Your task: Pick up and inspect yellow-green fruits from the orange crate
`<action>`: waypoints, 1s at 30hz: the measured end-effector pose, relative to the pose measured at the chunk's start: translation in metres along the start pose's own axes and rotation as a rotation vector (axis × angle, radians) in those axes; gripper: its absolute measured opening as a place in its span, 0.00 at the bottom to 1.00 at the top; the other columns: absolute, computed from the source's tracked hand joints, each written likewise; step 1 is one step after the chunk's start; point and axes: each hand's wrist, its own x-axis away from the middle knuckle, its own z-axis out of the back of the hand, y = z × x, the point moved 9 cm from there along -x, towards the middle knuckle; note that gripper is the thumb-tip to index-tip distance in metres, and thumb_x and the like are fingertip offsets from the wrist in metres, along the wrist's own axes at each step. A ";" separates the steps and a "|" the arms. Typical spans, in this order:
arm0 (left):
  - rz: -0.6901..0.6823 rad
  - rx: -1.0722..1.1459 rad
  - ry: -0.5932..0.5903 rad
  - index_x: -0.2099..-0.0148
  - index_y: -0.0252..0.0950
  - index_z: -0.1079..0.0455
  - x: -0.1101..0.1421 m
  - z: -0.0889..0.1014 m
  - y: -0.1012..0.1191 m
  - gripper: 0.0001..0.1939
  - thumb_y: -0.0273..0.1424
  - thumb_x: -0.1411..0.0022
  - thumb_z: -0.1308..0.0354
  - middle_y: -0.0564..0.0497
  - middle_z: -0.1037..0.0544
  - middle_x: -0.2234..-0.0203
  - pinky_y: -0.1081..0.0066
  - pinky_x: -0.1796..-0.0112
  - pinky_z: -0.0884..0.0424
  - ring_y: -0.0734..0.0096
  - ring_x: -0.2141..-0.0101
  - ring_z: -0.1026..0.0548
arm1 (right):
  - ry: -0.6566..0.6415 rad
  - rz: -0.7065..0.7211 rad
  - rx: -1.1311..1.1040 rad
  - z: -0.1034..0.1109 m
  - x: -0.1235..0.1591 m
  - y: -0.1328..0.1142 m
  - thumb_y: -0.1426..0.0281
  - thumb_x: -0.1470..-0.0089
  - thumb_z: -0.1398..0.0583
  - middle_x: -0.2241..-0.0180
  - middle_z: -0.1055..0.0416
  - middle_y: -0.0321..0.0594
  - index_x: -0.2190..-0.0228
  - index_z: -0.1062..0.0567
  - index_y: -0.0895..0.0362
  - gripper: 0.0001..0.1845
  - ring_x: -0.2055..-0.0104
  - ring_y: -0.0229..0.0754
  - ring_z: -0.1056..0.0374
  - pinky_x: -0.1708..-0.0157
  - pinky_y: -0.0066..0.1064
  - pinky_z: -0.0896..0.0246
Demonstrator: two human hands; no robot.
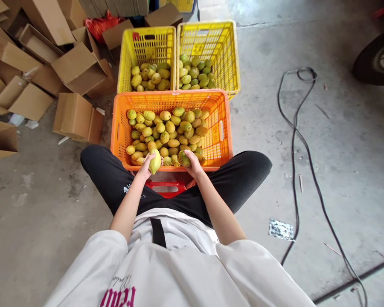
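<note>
My left hand point(146, 165) is closed around a yellow-green lemon point(155, 162), held over the near rim of an orange plastic crate point(173, 169). In my right hand point(194, 164) is a darker green, brown-tinged lemon point(184, 159), also at the crate's near side. Many lemons point(170, 127), yellow to greenish brown, lie piled in the orange crate between my knees. Behind it stand two yellow crates side by side. The left yellow crate point(122, 64) contains yellowish lemons point(156, 78), and the right yellow crate point(233, 64) contains greener ones point(195, 73).
Open cardboard boxes point(77, 70) are heaped at the far left, with a red plastic bag point(102, 24) among them. A black cable point(294, 128) loops over the concrete floor on the right, near a silvery packet point(281, 230). A wheel point(376, 59) shows at far right.
</note>
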 end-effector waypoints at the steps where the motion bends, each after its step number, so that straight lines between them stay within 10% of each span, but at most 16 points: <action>1: 0.007 0.001 0.010 0.53 0.34 0.28 0.000 0.000 0.000 0.17 0.39 0.39 0.34 0.47 0.19 0.69 0.64 0.61 0.19 0.64 0.67 0.18 | 0.020 0.012 0.009 0.001 0.000 -0.001 0.55 0.65 0.23 0.72 0.27 0.30 0.69 0.29 0.50 0.27 0.69 0.40 0.29 0.70 0.33 0.28; 20: 0.107 0.042 0.054 0.45 0.31 0.26 -0.001 0.000 -0.002 0.24 0.44 0.26 0.53 0.40 0.17 0.68 0.59 0.61 0.16 0.56 0.64 0.16 | 0.008 -0.077 -0.037 -0.002 -0.001 0.007 0.56 0.52 0.31 0.72 0.21 0.38 0.72 0.25 0.51 0.14 0.61 0.51 0.21 0.62 0.41 0.20; 30: -0.019 -0.041 0.032 0.55 0.34 0.27 -0.002 0.001 0.003 0.15 0.39 0.37 0.33 0.48 0.18 0.71 0.72 0.70 0.21 0.69 0.74 0.19 | -0.096 -0.077 -0.089 -0.011 0.003 0.003 0.51 0.54 0.29 0.73 0.23 0.37 0.69 0.26 0.50 0.20 0.59 0.51 0.20 0.59 0.42 0.20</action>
